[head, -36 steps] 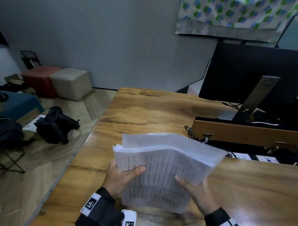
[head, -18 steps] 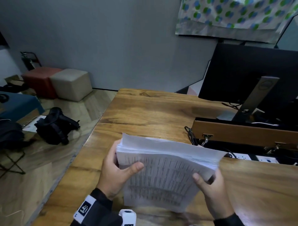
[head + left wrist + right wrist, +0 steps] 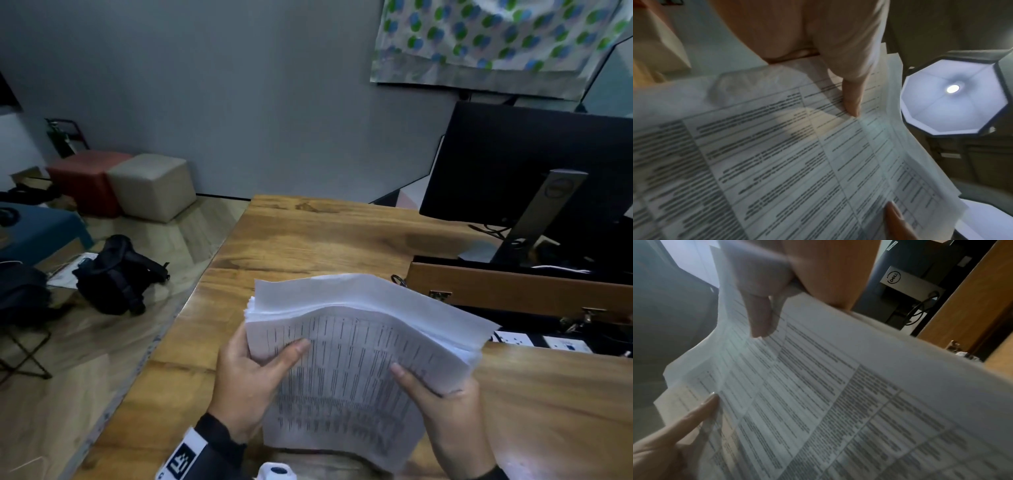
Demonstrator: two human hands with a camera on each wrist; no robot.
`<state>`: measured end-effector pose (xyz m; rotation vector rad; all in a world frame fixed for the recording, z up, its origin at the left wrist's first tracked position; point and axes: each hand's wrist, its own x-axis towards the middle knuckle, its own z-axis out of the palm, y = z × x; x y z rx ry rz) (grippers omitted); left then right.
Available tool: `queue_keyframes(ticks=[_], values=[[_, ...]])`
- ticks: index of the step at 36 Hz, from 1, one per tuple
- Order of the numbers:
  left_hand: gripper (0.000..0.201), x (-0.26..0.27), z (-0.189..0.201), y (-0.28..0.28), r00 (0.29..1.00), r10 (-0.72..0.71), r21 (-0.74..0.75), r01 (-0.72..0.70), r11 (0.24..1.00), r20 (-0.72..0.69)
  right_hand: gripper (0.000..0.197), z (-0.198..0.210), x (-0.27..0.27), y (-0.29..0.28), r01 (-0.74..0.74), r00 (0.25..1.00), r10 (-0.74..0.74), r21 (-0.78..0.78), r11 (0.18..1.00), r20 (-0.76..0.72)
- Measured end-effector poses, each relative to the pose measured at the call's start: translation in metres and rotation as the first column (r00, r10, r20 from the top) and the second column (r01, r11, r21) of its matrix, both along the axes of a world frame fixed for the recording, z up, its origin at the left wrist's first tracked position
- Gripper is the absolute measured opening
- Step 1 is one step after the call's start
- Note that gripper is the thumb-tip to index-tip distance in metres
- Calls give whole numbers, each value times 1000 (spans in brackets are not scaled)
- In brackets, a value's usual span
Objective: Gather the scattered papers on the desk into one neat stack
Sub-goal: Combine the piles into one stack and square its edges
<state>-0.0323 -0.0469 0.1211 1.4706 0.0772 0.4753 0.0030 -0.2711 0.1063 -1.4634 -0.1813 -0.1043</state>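
A thick stack of printed papers (image 3: 356, 356) stands tilted on its lower edge on the wooden desk (image 3: 342, 240), printed tables facing me. My left hand (image 3: 253, 373) grips its left edge, thumb on the front sheet and fingers behind. My right hand (image 3: 442, 401) grips the right edge the same way. The top edges of the sheets are uneven and bowed. Up close, the left wrist view shows the stack (image 3: 777, 154) with my thumb (image 3: 851, 97) pressed on it. In the right wrist view the papers (image 3: 838, 394) fill the frame, my right thumb (image 3: 760, 314) on the sheet.
A black monitor (image 3: 527, 171) on a grey stand sits at the desk's right rear, behind a wooden cable tray (image 3: 513, 291) with power sockets. The desk's left edge drops to a floor with a black bag (image 3: 116, 274) and two cube stools (image 3: 150, 185).
The stack has been raised slightly and held more upright. My right hand has slid from under the lower edge up to the right side, and the left hand has shifted a little along the left edge.
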Motion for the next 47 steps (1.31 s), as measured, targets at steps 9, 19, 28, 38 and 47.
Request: queue_keyframes(ticks=[9, 19, 28, 38, 47], values=[[99, 3, -35, 37, 967, -185, -19, 185, 983, -177, 66, -23, 7, -20, -219, 956, 193, -101, 970, -223], [53, 5, 1, 18, 984, -178, 84, 179, 980, -21, 33, 9, -1, -3, -130, 990, 129, -10, 991, -64], [81, 3, -6, 14, 990, -118, 31, 116, 993, 79, 73, -6, -2, -6, -162, 986, 164, -74, 984, 18], [71, -7, 4, 13, 940, 98, 299, -201, 933, 327, 63, -16, 6, -11, -219, 964, 198, -102, 971, -179], [40, -8, 24, 28, 856, -119, 744, -360, 563, 504, 45, -18, 14, -12, -233, 961, 212, -103, 967, -179]])
